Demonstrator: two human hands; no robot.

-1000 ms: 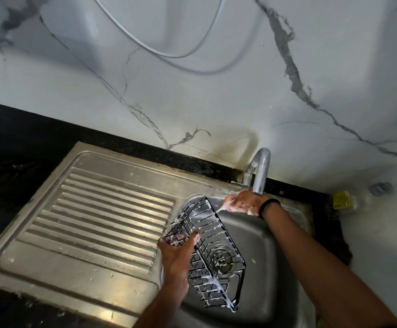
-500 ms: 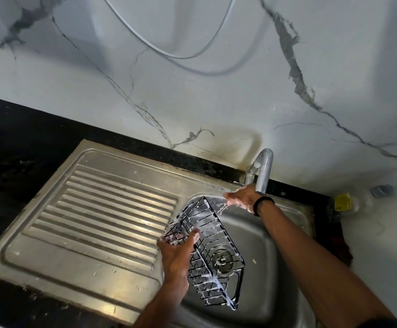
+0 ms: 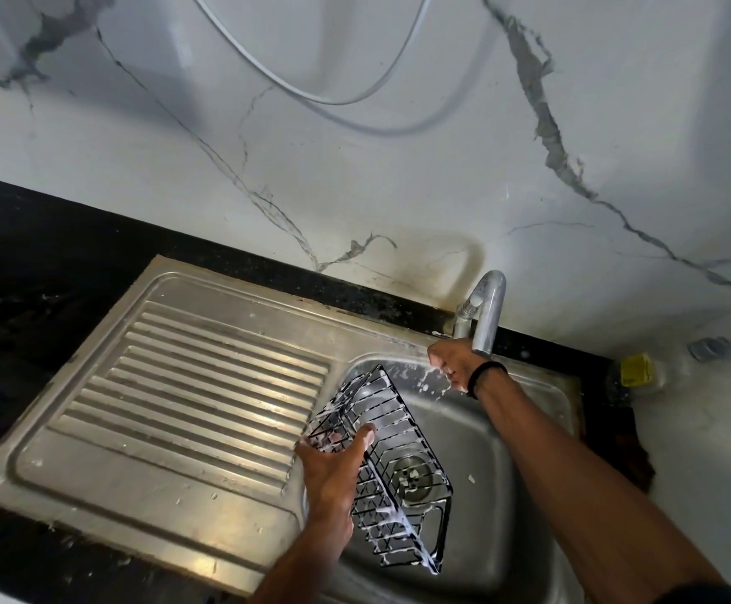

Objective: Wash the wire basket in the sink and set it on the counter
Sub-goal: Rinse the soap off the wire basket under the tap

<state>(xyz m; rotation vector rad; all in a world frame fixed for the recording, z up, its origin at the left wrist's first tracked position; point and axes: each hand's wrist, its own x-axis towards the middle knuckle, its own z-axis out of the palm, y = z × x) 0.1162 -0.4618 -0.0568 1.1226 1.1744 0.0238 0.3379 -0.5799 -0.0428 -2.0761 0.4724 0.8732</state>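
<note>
Two hands work at the sink (image 3: 542, 411): the left hand (image 3: 333, 468) holds the wire basket (image 3: 392, 468) by its upper edge, thumb curled over the wires, so the basket hangs tilted inside the sink bowl, above the drain (image 3: 411, 477), with white foam on its wires. The right hand (image 3: 453, 364) is at the base of the faucet (image 3: 488, 316), fingers curled; whether they grip a handle I cannot tell. I judge the step is rinsing; next the basket must come under the spout. Left of the sink lies the ribbed drainboard (image 3: 189, 394), and nothing blocks it.
</note>
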